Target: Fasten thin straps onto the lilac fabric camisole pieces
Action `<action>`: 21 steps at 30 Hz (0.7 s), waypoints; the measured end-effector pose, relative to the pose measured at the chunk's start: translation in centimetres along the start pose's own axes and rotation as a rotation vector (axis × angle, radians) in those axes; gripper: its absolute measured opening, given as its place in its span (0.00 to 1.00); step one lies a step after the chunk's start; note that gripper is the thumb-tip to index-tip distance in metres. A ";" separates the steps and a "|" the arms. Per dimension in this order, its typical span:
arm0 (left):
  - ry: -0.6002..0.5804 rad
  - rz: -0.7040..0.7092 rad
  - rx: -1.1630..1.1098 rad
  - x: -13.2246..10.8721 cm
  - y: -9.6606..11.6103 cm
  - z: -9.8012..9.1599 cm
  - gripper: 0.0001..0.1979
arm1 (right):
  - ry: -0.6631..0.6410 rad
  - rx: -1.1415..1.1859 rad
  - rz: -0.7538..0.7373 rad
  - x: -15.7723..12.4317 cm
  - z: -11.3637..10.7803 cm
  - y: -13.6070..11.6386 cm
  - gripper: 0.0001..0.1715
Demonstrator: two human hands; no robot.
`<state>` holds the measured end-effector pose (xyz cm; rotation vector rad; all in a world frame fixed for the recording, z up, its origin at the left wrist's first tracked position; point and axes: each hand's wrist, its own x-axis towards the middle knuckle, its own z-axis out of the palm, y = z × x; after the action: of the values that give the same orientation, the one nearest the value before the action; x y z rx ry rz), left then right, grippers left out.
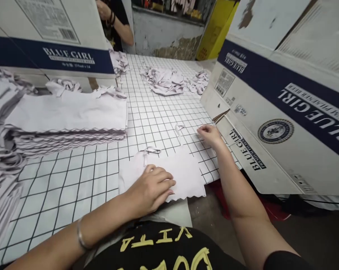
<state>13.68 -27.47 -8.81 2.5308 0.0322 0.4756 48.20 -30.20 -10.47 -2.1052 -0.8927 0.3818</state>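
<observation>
Two hands are working at one white fabric piece (pixel 186 172), which is lying flat at the near edge of the grid-printed table (pixel 74 180). The left hand (pixel 152 187) is pressing palm-down on the piece's near-left part, fingers flat and gripping nothing. The right hand (pixel 210 135) is resting beyond the piece's far-right corner, fingertips drawn together; whether they are pinching anything cannot be told. The piece's long axis is running left to right, zigzag edge nearest the person. One strap loop (pixel 152 150) is lying on the piece's far edge. A second loop (pixel 180 128) is lying beyond the piece, just left of the right hand, the nearer hand. A stack of similar pieces (pixel 68 112) is sitting well to the piece's far left.
</observation>
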 end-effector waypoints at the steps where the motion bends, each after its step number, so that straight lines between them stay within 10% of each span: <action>1: -0.050 0.045 -0.001 1.4 -0.1 0.8 0.14 | -0.100 -0.016 0.004 0.4 0.3 -0.5 0.15; 4: -0.246 0.133 0.030 4.8 -0.6 3.6 0.21 | -0.346 -0.079 0.008 0.7 2.4 -2.3 0.16; 10: -0.460 0.118 0.051 6.5 -1.0 6.6 0.32 | -0.401 0.135 0.179 2.2 6.1 -4.9 0.12; 17: -0.524 0.075 -0.043 6.9 -0.8 5.7 0.33 | -0.501 0.505 0.232 6.4 2.9 -8.2 0.08; 21: -0.426 -0.089 -0.386 7.8 -0.5 5.6 0.27 | -0.385 0.768 0.124 4.2 -0.6 -10.1 0.11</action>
<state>22.93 -29.04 -10.94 2.1871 -0.0976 -0.0947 46.79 -23.17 -2.17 -1.3908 -0.6696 1.0386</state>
